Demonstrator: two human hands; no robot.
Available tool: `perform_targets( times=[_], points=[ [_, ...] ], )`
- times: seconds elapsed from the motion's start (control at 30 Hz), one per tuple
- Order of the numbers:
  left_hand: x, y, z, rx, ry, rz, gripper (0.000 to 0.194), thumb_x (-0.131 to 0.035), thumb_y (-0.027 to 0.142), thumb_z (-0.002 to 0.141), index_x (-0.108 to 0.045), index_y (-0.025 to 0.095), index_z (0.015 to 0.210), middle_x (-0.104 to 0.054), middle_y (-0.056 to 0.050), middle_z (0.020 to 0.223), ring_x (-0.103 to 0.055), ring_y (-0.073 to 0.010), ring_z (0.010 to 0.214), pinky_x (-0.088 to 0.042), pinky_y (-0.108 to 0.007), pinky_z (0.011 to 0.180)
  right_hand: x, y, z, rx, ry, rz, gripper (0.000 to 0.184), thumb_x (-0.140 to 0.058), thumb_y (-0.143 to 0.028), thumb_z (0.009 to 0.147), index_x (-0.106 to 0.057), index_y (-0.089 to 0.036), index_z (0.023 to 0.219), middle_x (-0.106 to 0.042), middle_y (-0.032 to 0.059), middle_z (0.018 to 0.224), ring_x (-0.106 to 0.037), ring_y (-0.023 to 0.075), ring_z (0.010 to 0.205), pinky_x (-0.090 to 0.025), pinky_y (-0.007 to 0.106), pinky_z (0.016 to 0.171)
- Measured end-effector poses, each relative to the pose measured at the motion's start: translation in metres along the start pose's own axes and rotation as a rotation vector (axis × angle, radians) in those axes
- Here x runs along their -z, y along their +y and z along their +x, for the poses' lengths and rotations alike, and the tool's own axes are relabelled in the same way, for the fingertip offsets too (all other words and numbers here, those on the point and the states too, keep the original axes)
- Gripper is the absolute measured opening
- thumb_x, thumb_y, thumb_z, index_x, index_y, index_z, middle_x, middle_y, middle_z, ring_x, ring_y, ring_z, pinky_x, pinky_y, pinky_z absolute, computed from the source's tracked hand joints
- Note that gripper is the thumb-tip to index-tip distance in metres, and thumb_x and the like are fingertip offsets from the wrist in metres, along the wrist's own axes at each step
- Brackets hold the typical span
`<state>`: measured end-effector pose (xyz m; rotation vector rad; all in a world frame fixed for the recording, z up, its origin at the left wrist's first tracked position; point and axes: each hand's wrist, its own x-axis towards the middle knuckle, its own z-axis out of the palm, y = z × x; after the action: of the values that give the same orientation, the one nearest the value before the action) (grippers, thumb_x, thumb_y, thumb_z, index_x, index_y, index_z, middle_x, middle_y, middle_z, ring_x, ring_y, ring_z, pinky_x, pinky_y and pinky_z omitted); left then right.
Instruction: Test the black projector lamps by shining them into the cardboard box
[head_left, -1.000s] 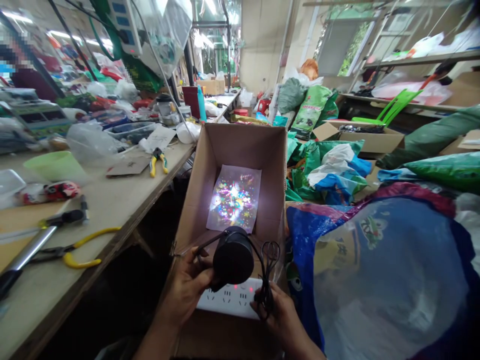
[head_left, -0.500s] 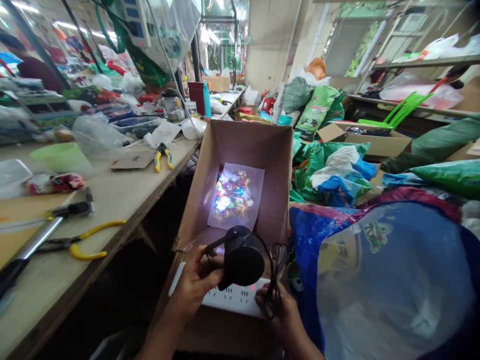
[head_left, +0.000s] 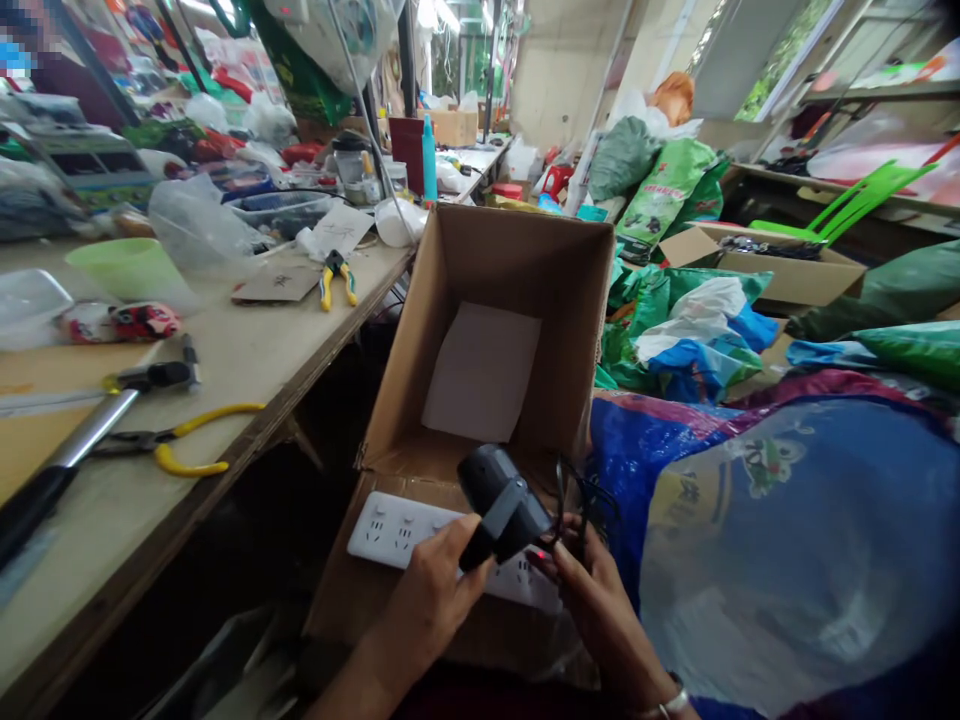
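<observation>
My left hand [head_left: 435, 590] is closed around the stem of a small black projector lamp [head_left: 504, 502], which is tilted to the right. My right hand [head_left: 592, 590] pinches the lamp's bundled black cord [head_left: 571, 500] at its plug, right over a white power strip [head_left: 397, 528] with a red light. The strip lies on the near flap of an open cardboard box [head_left: 495, 260] lying on its side. A white sheet of paper [head_left: 484, 372] rests on the box's inner wall, with no light on it.
A long workbench [head_left: 247, 350] runs along the left, carrying yellow-handled pliers [head_left: 169, 448], a hammer [head_left: 105, 420], a green bowl [head_left: 124, 268] and clutter. A large blue plastic bag [head_left: 787, 520] fills the right. Green sacks [head_left: 660, 190] and boxes lie behind.
The coloured light pattern on the white paper has gone out. The lamp has tipped to the right and my right hand has moved in to the plug at the strip. The view shifted.
</observation>
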<state>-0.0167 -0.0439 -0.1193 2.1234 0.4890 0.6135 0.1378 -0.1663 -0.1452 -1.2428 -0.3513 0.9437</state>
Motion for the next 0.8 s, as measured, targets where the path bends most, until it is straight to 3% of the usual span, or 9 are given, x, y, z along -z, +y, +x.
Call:
perform_targets(
  times=[0.07,0.2,0.33,0.43,0.53,0.6,0.7,0.8],
  points=[
    [-0.003,0.003,-0.003,-0.104,0.0,0.044,0.026,-0.047,0.01,0.084,-0.05,0.021,0.108,-0.064,-0.004,0.087,-0.062,-0.0172,0.078,-0.052,-0.029,0.07,-0.004,-0.001,-0.004,-0.066,-0.038,0.165,0.048,-0.075,-0.038,0.07,-0.057,-0.026,0.112,-0.059,0.0059,0.117,-0.058,0.0252,0.103,-0.051,0.037,0.082],
    [-0.013,0.009,-0.008,-0.311,0.082,0.28,0.03,-0.043,0.01,0.085,-0.052,0.02,0.112,-0.063,-0.013,0.105,-0.064,-0.0217,0.09,-0.055,-0.033,0.075,-0.01,-0.003,-0.014,-0.198,-0.057,0.348,0.036,-0.075,-0.05,0.065,-0.07,-0.023,0.089,-0.07,0.0055,0.092,-0.063,0.0243,0.086,-0.052,0.037,0.08],
    [-0.017,0.02,-0.008,-0.461,0.176,0.456,0.026,-0.046,0.009,0.084,-0.057,0.022,0.105,-0.055,-0.013,0.114,-0.061,-0.0242,0.098,-0.056,-0.035,0.077,-0.01,-0.005,-0.018,-0.363,-0.113,0.525,0.04,-0.074,-0.056,0.063,-0.073,-0.024,0.087,-0.072,0.0037,0.08,-0.065,0.0232,0.076,-0.051,0.039,0.079],
    [-0.013,0.03,-0.006,-0.45,0.254,0.384,0.036,-0.052,0.005,0.076,-0.051,0.02,0.109,-0.035,-0.017,0.135,-0.045,-0.0324,0.121,-0.053,-0.044,0.086,-0.006,-0.004,-0.017,-0.33,-0.178,0.506,0.035,-0.074,-0.048,0.066,-0.072,-0.023,0.089,-0.071,0.0025,0.078,-0.064,0.0218,0.074,-0.05,0.038,0.08],
    [-0.004,0.035,-0.004,-0.456,0.139,0.276,0.057,-0.054,0.002,0.069,-0.042,0.018,0.122,-0.017,-0.019,0.147,-0.021,-0.041,0.136,-0.042,-0.057,0.097,0.0,-0.004,-0.016,-0.206,-0.191,0.4,0.037,-0.072,-0.043,0.069,-0.068,-0.023,0.1,-0.071,0.0038,0.088,-0.064,0.023,0.081,-0.049,0.039,0.085],
    [0.004,0.035,-0.002,-0.495,0.108,0.211,0.063,-0.052,-0.001,0.069,-0.037,0.016,0.127,-0.03,-0.021,0.143,-0.026,-0.0367,0.135,-0.041,-0.055,0.1,0.005,-0.005,-0.015,-0.151,-0.201,0.346,0.045,-0.071,-0.043,0.068,-0.066,-0.022,0.107,-0.07,0.0061,0.096,-0.063,0.0251,0.087,-0.047,0.039,0.087],
    [0.016,0.035,0.0,-0.533,0.171,0.093,0.055,-0.046,-0.008,0.072,-0.043,0.013,0.123,-0.058,-0.016,0.12,-0.048,-0.0225,0.123,-0.045,-0.039,0.1,0.009,-0.006,-0.015,-0.104,-0.196,0.286,0.053,-0.072,-0.044,0.064,-0.064,-0.02,0.111,-0.069,0.0079,0.098,-0.061,0.0283,0.094,-0.046,0.04,0.09],
    [0.024,0.034,0.0,-0.471,0.11,0.028,0.047,-0.047,-0.008,0.075,-0.05,0.017,0.115,-0.067,-0.009,0.109,-0.057,-0.0167,0.112,-0.045,-0.031,0.1,0.009,-0.006,-0.015,-0.097,-0.157,0.25,0.054,-0.073,-0.045,0.061,-0.065,-0.023,0.109,-0.07,0.0062,0.098,-0.061,0.0286,0.097,-0.046,0.038,0.089]
  ],
)
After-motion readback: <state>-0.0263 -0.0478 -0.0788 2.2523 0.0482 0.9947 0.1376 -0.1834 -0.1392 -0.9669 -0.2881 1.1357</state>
